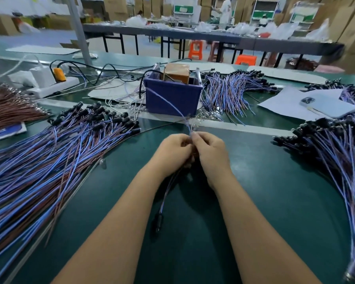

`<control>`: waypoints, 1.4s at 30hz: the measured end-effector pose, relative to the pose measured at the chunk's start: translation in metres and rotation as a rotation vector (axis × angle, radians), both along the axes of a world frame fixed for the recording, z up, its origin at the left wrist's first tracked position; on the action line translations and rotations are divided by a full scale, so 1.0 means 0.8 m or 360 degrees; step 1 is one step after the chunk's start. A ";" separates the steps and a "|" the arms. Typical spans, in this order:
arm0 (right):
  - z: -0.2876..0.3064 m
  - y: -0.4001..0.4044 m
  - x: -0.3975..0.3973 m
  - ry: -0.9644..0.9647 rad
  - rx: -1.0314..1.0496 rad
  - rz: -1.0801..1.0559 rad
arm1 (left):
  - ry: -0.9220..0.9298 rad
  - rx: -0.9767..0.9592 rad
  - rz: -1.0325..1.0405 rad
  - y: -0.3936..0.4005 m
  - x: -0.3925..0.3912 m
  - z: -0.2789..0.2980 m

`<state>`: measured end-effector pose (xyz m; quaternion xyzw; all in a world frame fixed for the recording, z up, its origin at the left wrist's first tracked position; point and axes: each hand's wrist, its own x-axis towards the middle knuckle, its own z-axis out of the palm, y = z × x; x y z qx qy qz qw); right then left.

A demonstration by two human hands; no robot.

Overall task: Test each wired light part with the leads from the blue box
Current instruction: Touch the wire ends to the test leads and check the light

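- Wired light part [159, 219]: a black, cylindrical body on a twisted blue-and-brown wire pair; it hangs below the hands, above the green bench [264, 191].
- Left hand [173, 150] and right hand [210, 149]: fingers curled, pinching the wire ends together.
- Leads [168, 103]: thin bluish wires running from the blue box [172, 97] down to the fingertips.
- Wire piles [49, 152]: similar parts heaped left and right.

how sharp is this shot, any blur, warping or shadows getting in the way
Head view: wide-angle warping curves the table edges and far benches; the background is soft and smeared. The blue box is fairly clear, but the lead from it looks streaked. Both hands, left hand and right hand, are reasonably sharp, throwing a dark shadow over the dangling light part. Lighting is even, without harsh glare.
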<state>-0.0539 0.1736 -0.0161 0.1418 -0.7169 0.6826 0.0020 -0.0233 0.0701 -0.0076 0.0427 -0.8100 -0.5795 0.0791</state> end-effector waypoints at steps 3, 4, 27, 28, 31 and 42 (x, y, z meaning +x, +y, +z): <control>-0.004 -0.007 -0.005 0.0099 0.0220 -0.0195 | 0.0117 -0.0146 -0.0015 -0.003 0.004 -0.005; -0.004 -0.011 -0.007 0.0075 0.0236 -0.0213 | 0.0131 -0.0078 0.0000 -0.007 0.004 -0.006; 0.001 -0.025 -0.014 0.0177 0.0022 -0.0415 | 0.0339 0.0314 0.0654 -0.037 -0.023 -0.014; -0.001 -0.025 -0.016 0.0159 0.0012 -0.0427 | 0.0347 0.0295 0.0637 -0.037 -0.022 -0.014; -0.004 -0.023 -0.021 0.0104 -0.0005 -0.0443 | 0.0355 0.0262 0.0601 -0.036 -0.020 -0.014; -0.009 -0.019 -0.030 0.0030 -0.0019 -0.0366 | 0.0467 0.0157 0.0618 -0.027 -0.003 -0.010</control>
